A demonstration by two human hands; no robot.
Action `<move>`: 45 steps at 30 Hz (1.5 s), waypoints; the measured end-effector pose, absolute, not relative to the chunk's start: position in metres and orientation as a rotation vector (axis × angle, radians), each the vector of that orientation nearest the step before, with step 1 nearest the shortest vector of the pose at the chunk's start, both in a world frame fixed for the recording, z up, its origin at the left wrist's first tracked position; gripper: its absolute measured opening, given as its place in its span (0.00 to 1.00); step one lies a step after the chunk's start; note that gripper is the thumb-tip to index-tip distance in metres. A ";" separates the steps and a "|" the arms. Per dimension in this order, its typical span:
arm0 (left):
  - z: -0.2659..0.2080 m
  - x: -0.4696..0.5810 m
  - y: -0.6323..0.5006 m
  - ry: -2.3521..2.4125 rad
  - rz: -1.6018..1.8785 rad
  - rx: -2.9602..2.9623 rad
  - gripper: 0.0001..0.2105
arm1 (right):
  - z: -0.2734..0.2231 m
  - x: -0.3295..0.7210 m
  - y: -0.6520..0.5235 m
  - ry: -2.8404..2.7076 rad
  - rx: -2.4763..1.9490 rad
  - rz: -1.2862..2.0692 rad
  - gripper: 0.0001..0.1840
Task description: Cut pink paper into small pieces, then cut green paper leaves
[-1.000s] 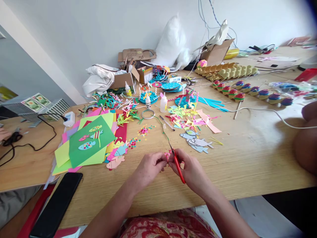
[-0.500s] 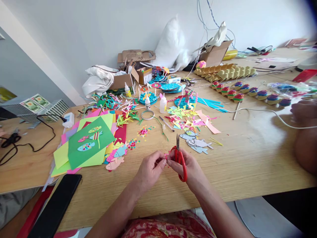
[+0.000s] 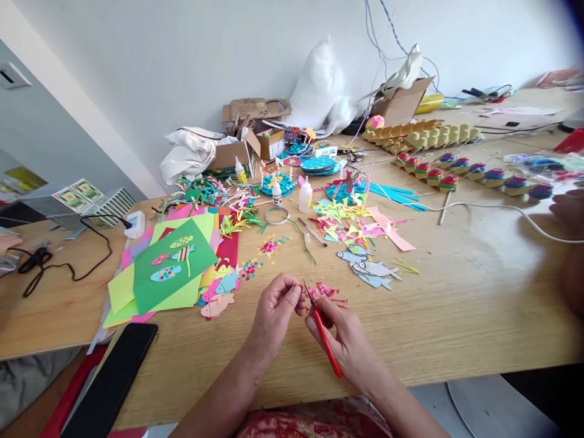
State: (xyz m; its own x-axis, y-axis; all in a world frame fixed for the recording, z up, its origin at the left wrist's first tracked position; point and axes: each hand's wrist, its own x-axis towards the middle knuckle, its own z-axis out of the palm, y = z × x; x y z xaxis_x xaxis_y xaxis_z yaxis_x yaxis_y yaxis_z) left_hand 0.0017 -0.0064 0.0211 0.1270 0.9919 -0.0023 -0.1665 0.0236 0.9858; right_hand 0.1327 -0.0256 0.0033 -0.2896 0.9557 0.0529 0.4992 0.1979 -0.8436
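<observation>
My right hand [image 3: 349, 334] is closed on a pair of red-handled scissors [image 3: 326, 344], whose dark blades point up and left. The blade tips come close to the fingertips of my left hand [image 3: 278, 313]. That hand is pinched on a small bit of red paper [image 3: 302, 289], mostly hidden by the fingers. Behind the scissors lies a little heap of pink and red paper snippets [image 3: 325, 291]. Grey and blue paper fish [image 3: 369, 267] rest on the table just beyond my right hand.
On the left, a green sheet with paper fish [image 3: 182, 292] tops a stack of coloured paper. Glue bottles [image 3: 305, 198], a tape roll [image 3: 277, 215] and paper scraps [image 3: 347, 216] stand farther back. A white cable [image 3: 497, 213] crosses the right side, near another person's hand [image 3: 568, 210].
The scissors have swung from upright to tilted left, their blades now toward my left fingers. My hands have drawn slightly apart, uncovering the red snippets. The view has shifted a little.
</observation>
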 end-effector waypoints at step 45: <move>0.020 -0.003 -0.008 1.044 1.122 1.187 0.08 | -0.004 0.141 -0.026 -1.969 -1.382 0.792 0.19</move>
State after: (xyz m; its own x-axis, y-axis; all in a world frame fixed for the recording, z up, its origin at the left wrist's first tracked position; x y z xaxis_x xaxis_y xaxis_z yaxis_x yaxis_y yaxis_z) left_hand -0.0028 -0.0079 0.0202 0.1500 0.9885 -0.0207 -0.0916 0.0348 0.9952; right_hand 0.1413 -0.0260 -0.0036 -0.2783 0.9510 0.1346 0.5932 0.2804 -0.7546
